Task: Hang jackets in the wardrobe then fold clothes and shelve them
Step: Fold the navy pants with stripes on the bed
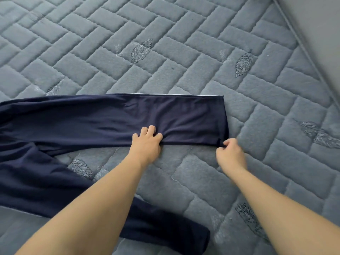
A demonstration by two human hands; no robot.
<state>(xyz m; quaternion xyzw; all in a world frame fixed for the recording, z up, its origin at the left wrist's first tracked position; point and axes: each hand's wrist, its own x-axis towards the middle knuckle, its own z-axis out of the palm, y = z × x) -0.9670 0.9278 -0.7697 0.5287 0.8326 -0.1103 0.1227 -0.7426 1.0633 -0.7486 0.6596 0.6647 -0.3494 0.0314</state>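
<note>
L hand (146,142) – on trousers (92,122), near edge

One wide-angle view from the person's head looks forward and steeply down, close over a quilted grey bed (184,52). Both forearms enter from the near edge, the hands mid-frame. The far right corner shows the bed's edge and a plain wall (316,24).

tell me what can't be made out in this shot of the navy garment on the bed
- Navy garment, head view: its left part runs off the picture's left edge, so its type stays unclear.
- The lower stretch is crossed by the left forearm, behind the left hand.
- Right hand: fingertips curl onto the hem corner, hiding the pinch.
- Quilted bedspread: cut off at every edge.
</note>
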